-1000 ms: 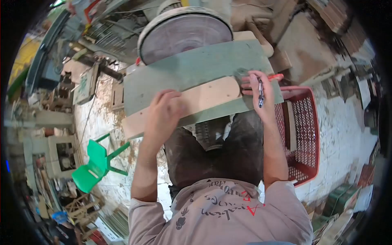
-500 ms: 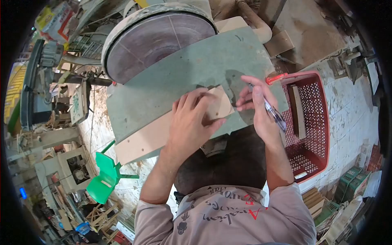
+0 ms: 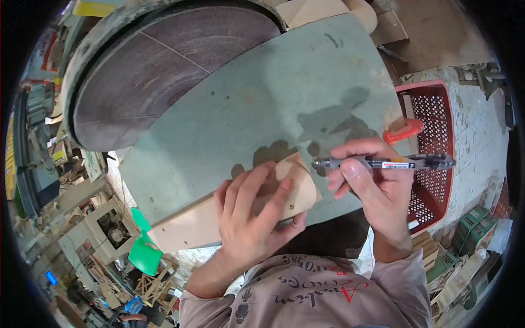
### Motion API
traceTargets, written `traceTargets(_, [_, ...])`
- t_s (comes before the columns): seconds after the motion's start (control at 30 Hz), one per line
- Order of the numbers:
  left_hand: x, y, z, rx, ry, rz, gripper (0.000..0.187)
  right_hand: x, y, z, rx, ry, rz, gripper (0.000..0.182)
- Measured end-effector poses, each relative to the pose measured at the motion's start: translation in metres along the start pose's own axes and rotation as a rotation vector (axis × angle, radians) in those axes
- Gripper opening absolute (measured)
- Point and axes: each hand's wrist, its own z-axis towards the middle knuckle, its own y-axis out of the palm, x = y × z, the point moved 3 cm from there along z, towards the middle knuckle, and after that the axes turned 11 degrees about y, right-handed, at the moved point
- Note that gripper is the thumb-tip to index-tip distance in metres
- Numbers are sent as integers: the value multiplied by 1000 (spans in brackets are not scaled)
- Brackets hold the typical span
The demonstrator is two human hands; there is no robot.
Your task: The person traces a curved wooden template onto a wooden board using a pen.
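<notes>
My left hand [image 3: 249, 218] lies across a long pale wooden board [image 3: 188, 224], its fingers over a round-ended wooden piece [image 3: 301, 188] on the board's right end. The thumb sits at the near edge. Small holes show in the wood. In my right hand [image 3: 377, 188] is a pen [image 3: 391, 163], held between thumb and fingers. Its tip points left, just to the right of the rounded end. Beneath both hands is a green work table [image 3: 235, 128], with the hands' shadows falling on it.
A large disc sander [image 3: 164, 71] stands at the table's far left edge. A red clamp-like handle [image 3: 403, 131] juts out at the right, beside a red perforated basket [image 3: 449, 136]. A green plastic chair [image 3: 145, 257] is at lower left, near machines and scrap wood.
The view has moved closer to the table. My right hand has turned, bringing the pen level with its tip toward the rounded end. My left hand stays on the wood.
</notes>
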Motion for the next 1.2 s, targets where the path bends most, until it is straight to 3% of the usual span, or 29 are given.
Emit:
traceTargets(0.23, [0, 2, -6, -35, 29, 41, 66, -6, 14, 17, 87, -19, -133, 16])
traceTargets(0.47, [1, 0, -7, -74, -5, 12, 62, -12, 19, 24, 73, -42, -396, 18])
traceTargets(0.77, [2, 0, -8, -65, -9, 11, 52, -12, 21, 23, 128, -37, -365, 18])
traceTargets(1.2, [1, 0, -8, -42, -8, 13, 57, -12, 21, 28, 106, -122, -471, 17])
